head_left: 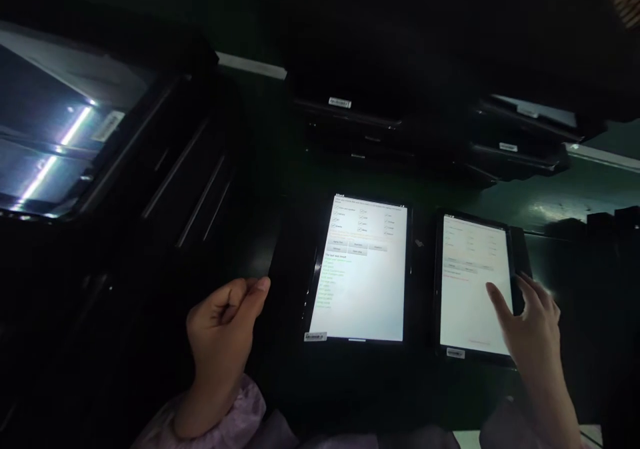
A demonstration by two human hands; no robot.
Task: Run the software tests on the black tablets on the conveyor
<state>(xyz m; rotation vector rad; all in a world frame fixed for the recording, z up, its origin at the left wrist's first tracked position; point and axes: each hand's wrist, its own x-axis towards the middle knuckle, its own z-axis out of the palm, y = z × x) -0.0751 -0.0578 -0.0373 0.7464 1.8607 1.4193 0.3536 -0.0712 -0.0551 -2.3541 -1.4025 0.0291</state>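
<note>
Two lit tablets lie side by side on the dark table. The left tablet (367, 282) shows check boxes, grey buttons and lines of green text. On the right tablet (470, 309) there is a similar page with some red text. My left hand (225, 322) is closed, thumb against the curled forefinger, left of the left tablet and apart from it; nothing shows in it. My right hand (530, 315) is open at the right tablet's right edge, thumb over the screen and fingers spread beyond the edge. Whether the thumb touches the glass I cannot tell.
A dark-screened tablet (65, 129) reflecting a light strip lies at the left on a stack of black devices (185, 175). More stacked black devices with labels (350, 119) stand beyond the lit tablets, and another stack (520, 155) is at the back right.
</note>
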